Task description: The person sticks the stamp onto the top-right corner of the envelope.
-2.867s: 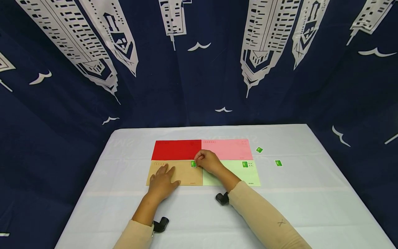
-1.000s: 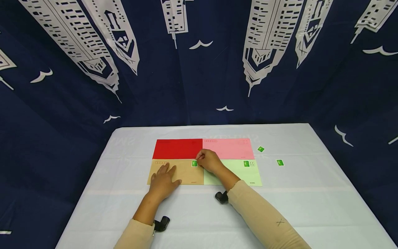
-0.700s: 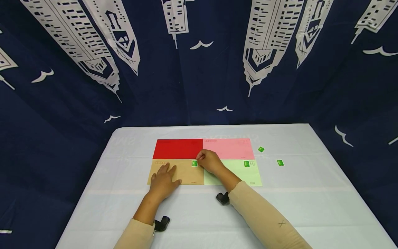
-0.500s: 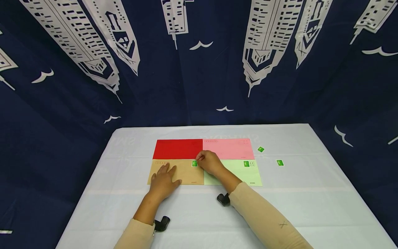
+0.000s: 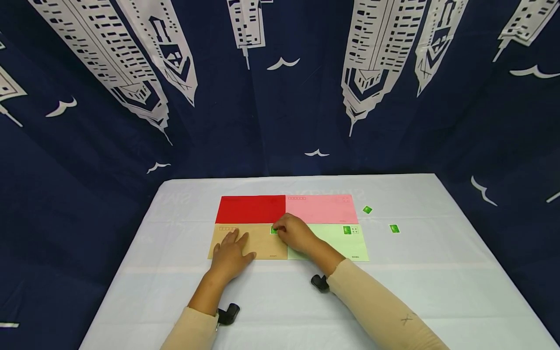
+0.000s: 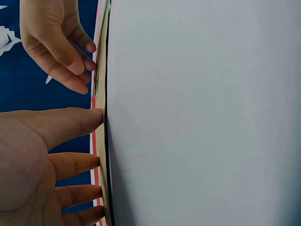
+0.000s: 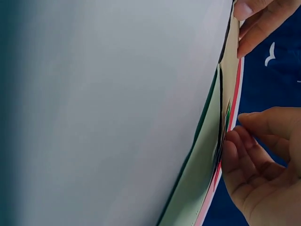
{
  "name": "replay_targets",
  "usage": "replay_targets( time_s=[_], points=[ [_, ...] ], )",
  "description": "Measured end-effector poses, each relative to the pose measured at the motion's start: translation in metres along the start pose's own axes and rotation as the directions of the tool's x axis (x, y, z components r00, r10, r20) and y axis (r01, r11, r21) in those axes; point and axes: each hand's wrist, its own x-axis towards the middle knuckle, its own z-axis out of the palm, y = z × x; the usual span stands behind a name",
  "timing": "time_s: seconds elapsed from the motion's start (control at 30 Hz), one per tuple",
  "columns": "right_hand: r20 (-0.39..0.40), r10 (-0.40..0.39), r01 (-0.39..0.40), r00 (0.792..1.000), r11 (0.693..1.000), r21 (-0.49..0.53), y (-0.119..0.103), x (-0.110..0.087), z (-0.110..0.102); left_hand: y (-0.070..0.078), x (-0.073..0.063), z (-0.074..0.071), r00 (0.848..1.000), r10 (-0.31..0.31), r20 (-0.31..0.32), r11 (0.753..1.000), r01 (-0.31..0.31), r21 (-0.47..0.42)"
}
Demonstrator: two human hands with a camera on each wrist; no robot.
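Observation:
Two pairs of envelopes lie edge to edge on the white table. My left hand (image 5: 229, 255) rests with spread fingers on the tan envelope (image 5: 262, 248) at the near left. At that envelope's upper right corner lies a green stamp (image 5: 273, 232), partly hidden by my right hand (image 5: 297, 233), whose fingertips are right at it. In the right wrist view, the fingers (image 7: 242, 148) are bent loosely close to the envelopes, thumb and fingertips slightly apart. The light green envelope (image 5: 323, 248) under my right wrist bears another green stamp (image 5: 347, 230).
Behind lie a red envelope (image 5: 249, 210) and a pink envelope (image 5: 325, 209). Two loose green stamps, one turned like a diamond (image 5: 367, 210) and one squarer (image 5: 394, 228), lie on the white tablecloth (image 5: 420, 282) to the right. A dark blue printed curtain (image 5: 288, 112) hangs beyond the table.
My right hand has shifted slightly left and toward me, so its fingers now cover part of the stamp on the tan envelope. My left hand has stayed in place.

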Motion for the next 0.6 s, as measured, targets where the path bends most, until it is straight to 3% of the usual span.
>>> replay_targets(
  time_s=[0.23,0.6],
  points=[
    [0.093,-0.106,0.115,0.99,0.988,-0.105,0.001,-0.01,-0.001,0.0,0.0,0.0,1.0,0.005,-0.002,1.0,-0.005,0.01],
    [0.161,-0.182,0.215,0.97,0.951,-0.223,0.002,-0.016,-0.002,0.001,-0.001,-0.002,1.0,0.012,0.001,1.0,-0.012,-0.001]
  ],
)
